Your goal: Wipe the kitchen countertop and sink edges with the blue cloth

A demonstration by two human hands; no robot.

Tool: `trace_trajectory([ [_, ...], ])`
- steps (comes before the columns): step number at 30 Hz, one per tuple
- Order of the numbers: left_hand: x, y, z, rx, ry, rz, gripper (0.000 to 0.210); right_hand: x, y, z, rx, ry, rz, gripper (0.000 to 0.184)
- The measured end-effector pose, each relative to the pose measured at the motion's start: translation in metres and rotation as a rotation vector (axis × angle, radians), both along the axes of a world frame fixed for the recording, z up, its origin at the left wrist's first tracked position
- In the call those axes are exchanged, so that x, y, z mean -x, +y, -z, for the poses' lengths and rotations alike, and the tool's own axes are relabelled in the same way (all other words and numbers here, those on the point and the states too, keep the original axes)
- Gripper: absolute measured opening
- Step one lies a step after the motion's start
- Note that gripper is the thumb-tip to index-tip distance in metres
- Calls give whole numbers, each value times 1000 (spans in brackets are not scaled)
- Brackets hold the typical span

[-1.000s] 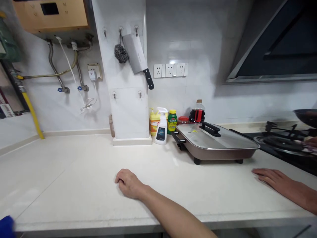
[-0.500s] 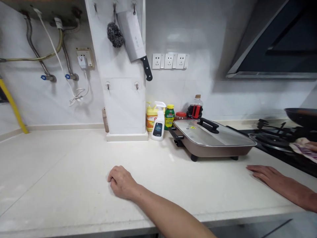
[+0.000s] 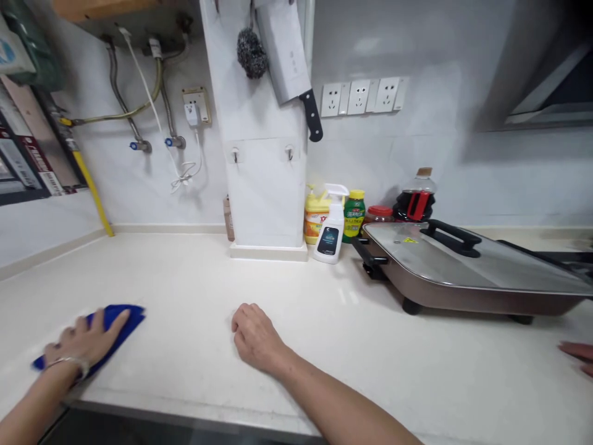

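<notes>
so the blue cloth (image 3: 130, 316) is lying on the pale counter (image 3: 185, 352), over at the left near the front edge. the person's left hand (image 3: 83, 343) is flat on top of it, fingers spread out and thumb off to the side, so it's pressing rather than bunching the thing up. can't see what the fingertips are doing underneath, if anything. there's a bracelet (image 3: 82, 364) on that wrist.

the right hand (image 3: 254, 337) rests on the counter well apart from the cloth, fingers loosely curled into a soft fist. can't tell if there's anything inside it, the palm side is hidden.

further right sits a rectangular pan (image 3: 463, 303) on stubby black feet, glass lid (image 3: 500, 269) on. at the right edge you get a couple of another person's fingers (image 3: 574, 350), held out straight.

behind all that, by the pillar (image 3: 264, 204), a white spray bottle (image 3: 330, 232) stands in front of a yellow bottle (image 3: 312, 216), with a green bottle (image 3: 354, 216) beside them, then a red-lidded jar (image 3: 380, 214) and a bottle of dark liquid (image 3: 412, 204). up on the pillar hang a cleaver (image 3: 287, 59) and a wire scourer (image 3: 251, 54).
</notes>
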State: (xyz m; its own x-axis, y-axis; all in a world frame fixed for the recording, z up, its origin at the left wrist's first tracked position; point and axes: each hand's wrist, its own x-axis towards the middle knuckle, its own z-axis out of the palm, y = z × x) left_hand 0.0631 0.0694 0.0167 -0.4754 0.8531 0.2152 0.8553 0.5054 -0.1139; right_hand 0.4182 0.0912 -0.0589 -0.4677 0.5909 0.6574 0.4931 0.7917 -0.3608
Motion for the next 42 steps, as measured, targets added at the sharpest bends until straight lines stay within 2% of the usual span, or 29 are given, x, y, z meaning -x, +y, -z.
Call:
trace_trajectory([
  [1, -12, 7, 2, 42, -76, -17, 75, 1, 1, 1, 6, 2, -2, 20],
  [2, -29, 15, 4, 44, -127, 22, 79, 1, 1, 1, 14, 6, -4, 19],
  [5, -93, 36, 10, 55, -155, 139, 82, 1, 3, 0, 54, 73, 17, 19],
  [8, -154, 45, 18, 79, -169, 308, 81, -1, 3, -5, 99, 234, 82, 21],
  [12, -212, 40, 30, 105, -162, 549, 74, -4, 2, -16, 61, 365, 93, 22],
  [15, -241, 28, 34, 132, -166, 728, 71, -9, 5, -22, 0, 405, 121, 20],
  [17, -253, 19, 33, 135, -176, 818, 75, -16, 11, -25, -4, 414, 196, 20],
  [21, -258, -2, 27, 132, -219, 920, 82, -44, 26, -25, 47, 404, 349, 22],
  [26, -231, -21, 17, 195, -283, 1068, 82, -72, 36, -22, 124, 407, 428, 25],
  [31, -219, -44, 11, 182, -228, 1054, 71, -67, 31, -20, 181, 329, 396, 25],
  [35, -229, -62, 22, 169, -262, 1059, 76, -63, 31, -18, 228, 289, 404, 26],
  [38, -233, -60, 29, 157, -257, 1044, 72, -64, 35, -16, 270, 271, 419, 27],
  [42, -234, -33, 26, 200, -246, 1016, 70, -66, 39, -14, 312, 257, 435, 28],
])
